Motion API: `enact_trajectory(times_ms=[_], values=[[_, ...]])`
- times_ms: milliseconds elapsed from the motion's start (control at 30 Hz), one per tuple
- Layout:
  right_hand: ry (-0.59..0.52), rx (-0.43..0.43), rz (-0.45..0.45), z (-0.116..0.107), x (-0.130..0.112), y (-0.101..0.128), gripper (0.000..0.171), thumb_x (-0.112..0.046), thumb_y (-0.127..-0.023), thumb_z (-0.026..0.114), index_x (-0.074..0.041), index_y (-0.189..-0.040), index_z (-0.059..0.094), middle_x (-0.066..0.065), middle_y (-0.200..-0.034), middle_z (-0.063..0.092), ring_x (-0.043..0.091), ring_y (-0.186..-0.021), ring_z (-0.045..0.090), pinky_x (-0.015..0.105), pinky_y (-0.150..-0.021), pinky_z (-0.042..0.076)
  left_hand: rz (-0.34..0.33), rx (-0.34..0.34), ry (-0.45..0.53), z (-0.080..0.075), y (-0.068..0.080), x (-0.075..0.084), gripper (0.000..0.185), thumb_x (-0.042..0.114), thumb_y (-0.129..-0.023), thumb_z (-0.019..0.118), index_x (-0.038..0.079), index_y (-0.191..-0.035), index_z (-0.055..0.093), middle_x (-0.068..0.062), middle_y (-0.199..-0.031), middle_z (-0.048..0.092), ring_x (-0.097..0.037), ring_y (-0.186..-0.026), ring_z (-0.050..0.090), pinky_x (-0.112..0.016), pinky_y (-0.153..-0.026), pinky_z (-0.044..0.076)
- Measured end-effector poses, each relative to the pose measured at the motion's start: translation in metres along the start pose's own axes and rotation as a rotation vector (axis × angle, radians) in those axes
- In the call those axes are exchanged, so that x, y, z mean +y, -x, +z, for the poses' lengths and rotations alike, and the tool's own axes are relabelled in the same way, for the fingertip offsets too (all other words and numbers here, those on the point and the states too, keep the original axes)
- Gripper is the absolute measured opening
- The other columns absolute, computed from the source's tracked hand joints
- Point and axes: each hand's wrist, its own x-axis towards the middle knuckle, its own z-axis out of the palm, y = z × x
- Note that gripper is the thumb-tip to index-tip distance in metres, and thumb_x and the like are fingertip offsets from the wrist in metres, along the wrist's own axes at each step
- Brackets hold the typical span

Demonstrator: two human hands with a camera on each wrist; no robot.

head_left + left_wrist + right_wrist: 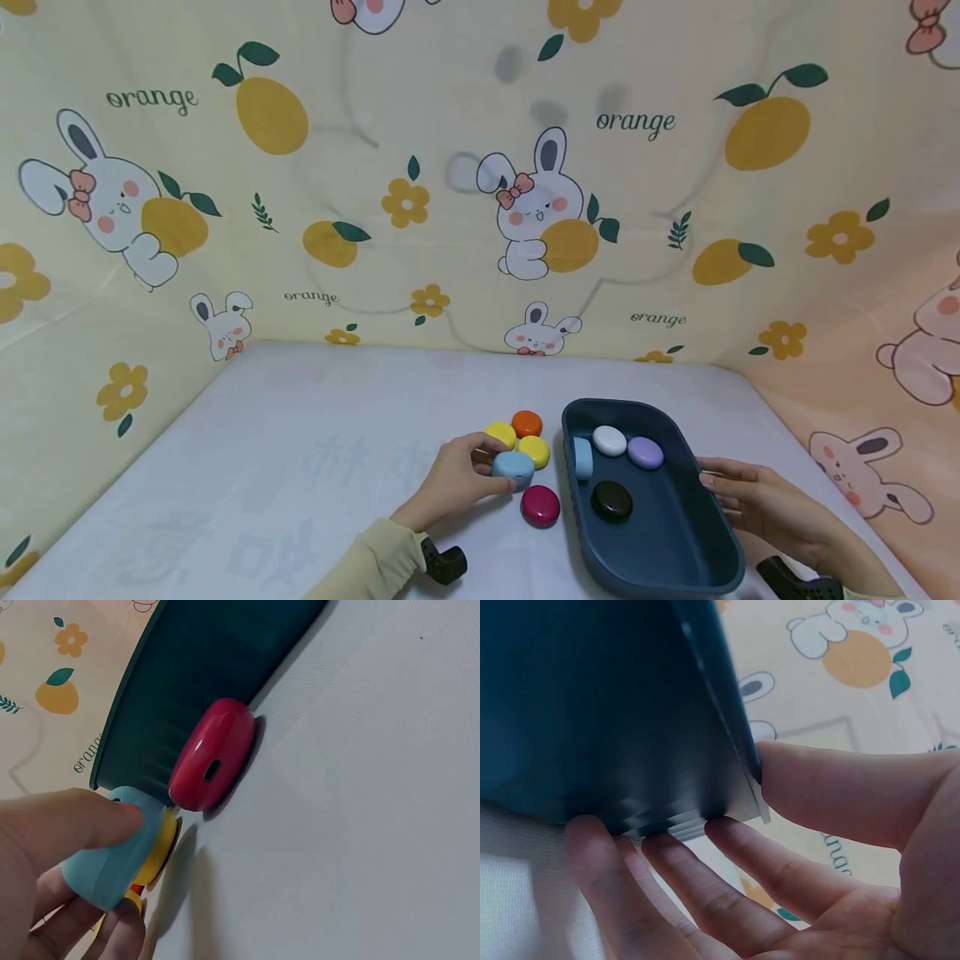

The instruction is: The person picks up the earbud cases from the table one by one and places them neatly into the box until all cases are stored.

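With the thumb on one face and the fingers on the other, our left hand (457,475) pinches the light blue rounded case (513,469). It is only as open as the case is thick. The case is on the left of the dark blue tray (667,546), seemingly raised above the counter (300,467). Our right hand (783,504) is half closed on the tray's right edge, the thumb at the rim and the fingertips against the outer wall.

For this step, we should pinch firmly but without squeezing, because the smooth shell may slip. The crimson case (540,507) is just beside the tray's left edge, so we need height to pass it and the rim. Inside, a black case (612,502) and another light blue case (582,458) are near the left wall; the bare floor towards the near right corner seems the safest place. The right hand should hold the tray steady, without tilting it.
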Motion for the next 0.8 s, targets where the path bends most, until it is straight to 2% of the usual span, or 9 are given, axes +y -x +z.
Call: enact_trajectory(times_ms=[233,467,800], values=[[-0.030,-0.029,-0.008,0.000,-0.001,0.001,0.065,-0.018,-0.106,0.046,0.018,-0.147,0.012,0.016,-0.131,0.058,0.028,-0.113,0.060,0.053,-0.096,0.047,0.006,0.016,0.018,-0.001,0.000,0.001,0.041,0.015,-0.076,0.086,0.007,-0.111,0.066,-0.005,-0.107,0.065,-0.019,-0.089,0.067,-0.033,-0.081,0.057],[-0.001,-0.023,-0.005,-0.002,-0.001,0.001,0.067,-0.019,-0.106,0.046,0.018,-0.147,0.008,0.017,-0.133,0.056,0.028,-0.114,0.059,0.053,-0.096,0.047,-0.008,0.043,0.038,-0.002,-0.001,0.003,0.042,0.015,-0.076,0.086,0.009,-0.114,0.067,-0.002,-0.112,0.064,-0.019,-0.094,0.065,-0.031,-0.084,0.056],[0.019,-0.001,0.006,0.000,-0.002,0.000,0.070,-0.021,-0.106,0.047,0.017,-0.148,0.007,0.017,-0.136,0.054,0.027,-0.115,0.059,0.053,-0.097,0.046,0.026,0.108,0.059,-0.001,-0.001,0.020,0.041,0.023,-0.079,0.085,0.012,-0.114,0.068,0.002,-0.113,0.064,-0.019,-0.098,0.062,-0.028,-0.084,0.055]])
